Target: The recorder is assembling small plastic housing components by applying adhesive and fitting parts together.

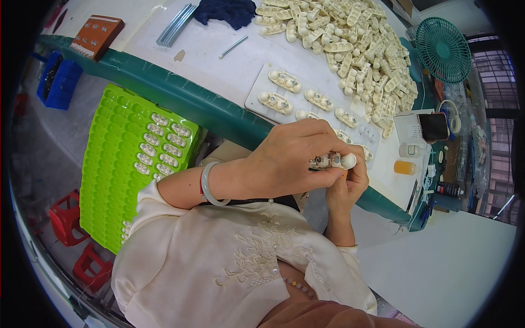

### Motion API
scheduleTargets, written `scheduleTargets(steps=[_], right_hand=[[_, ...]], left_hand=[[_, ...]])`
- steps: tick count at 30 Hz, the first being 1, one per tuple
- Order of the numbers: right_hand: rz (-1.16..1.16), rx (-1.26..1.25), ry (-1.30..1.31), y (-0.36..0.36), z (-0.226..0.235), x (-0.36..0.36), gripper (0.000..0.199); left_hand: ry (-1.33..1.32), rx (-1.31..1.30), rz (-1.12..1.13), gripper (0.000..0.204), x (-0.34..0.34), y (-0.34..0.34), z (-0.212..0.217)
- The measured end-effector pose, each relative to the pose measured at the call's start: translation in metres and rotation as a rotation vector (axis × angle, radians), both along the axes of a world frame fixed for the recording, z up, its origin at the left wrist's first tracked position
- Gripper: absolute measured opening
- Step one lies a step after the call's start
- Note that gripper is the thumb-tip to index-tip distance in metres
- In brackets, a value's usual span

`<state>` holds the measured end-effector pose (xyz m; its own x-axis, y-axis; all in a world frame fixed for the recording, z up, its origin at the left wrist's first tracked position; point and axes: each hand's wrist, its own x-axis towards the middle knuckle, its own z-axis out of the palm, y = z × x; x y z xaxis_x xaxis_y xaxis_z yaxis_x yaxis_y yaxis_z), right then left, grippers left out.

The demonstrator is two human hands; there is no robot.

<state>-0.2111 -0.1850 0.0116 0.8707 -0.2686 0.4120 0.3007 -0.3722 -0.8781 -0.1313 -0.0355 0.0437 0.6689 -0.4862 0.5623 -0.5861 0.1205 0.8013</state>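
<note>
In front of my chest, a small oblong cream plastic piece [332,160] with metal parts and a rounded white end is held between both hands. My left hand [292,156], with a pale bangle at its wrist, is closed around it, thumb and fingers pinching its sides. My right hand [353,183] is closed at the rounded end, fingers curled. A bit of orange shows between the hands; what it belongs to is hidden. Just beyond them lies a white board [261,82] bearing several similar cream pieces [284,81] with metal parts, partly covered by my hands.
A large heap of cream plastic shells [355,46] covers the far right of the table. At left stands a bright green moulded tray [104,158] with several filled hollows. Metal rods [178,24], a dark blue cloth [225,12], a yellow bottle [404,167] and a green fan [443,49] surround the workspace.
</note>
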Motion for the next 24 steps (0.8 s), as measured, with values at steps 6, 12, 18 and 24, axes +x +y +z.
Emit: scheduleTargets(steps=[6,12,18,24], right_hand=[[0.019,0.065,0.018,0.003,-0.003,0.000,0.019],[0.021,0.219,0.087,0.007,-0.004,-0.006,0.022],[0.014,0.434,0.195,0.002,-0.002,-0.008,0.038],[0.028,0.638,0.196,0.009,0.000,-0.005,0.050]], left_hand=[[-0.008,0.018,-0.008,0.027,0.001,0.000,-0.002],[0.041,0.079,-0.056,0.025,0.004,-0.005,-0.007],[0.251,0.041,-0.076,0.055,0.004,-0.003,-0.001],[0.506,0.071,-0.162,0.063,0.003,0.004,-0.006]])
